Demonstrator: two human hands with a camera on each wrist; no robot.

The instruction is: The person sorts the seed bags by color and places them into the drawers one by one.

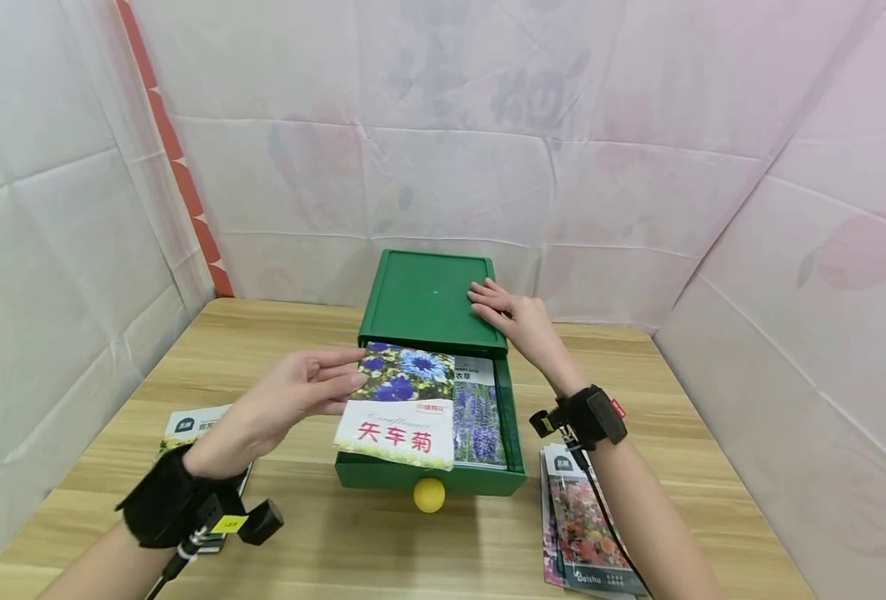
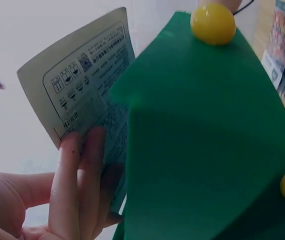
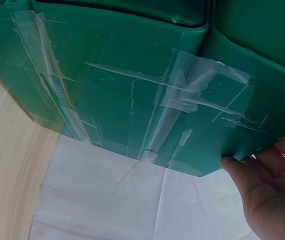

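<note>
From the head view the left hand pinches a cornflower seed packet over the open drawer of the green box, while the right hand rests flat, fingers straight, on the box top; the left wrist view shows fingers behind the packet's printed back beside the box; the right wrist view shows straight fingertips against the box edge.

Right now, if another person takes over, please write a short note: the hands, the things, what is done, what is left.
Left hand: pinches the blue-flower seed packet by its edge, over the open drawer.
Right hand: lies flat on top of the green drawer box, fingers straight.
Done: the drawer is pulled out by its yellow knob; one lavender packet already lies inside.
Left: the held packet is not yet laid down. More packets wait on the table, a stack at the right and some at the left. The drawer is still open.
</note>
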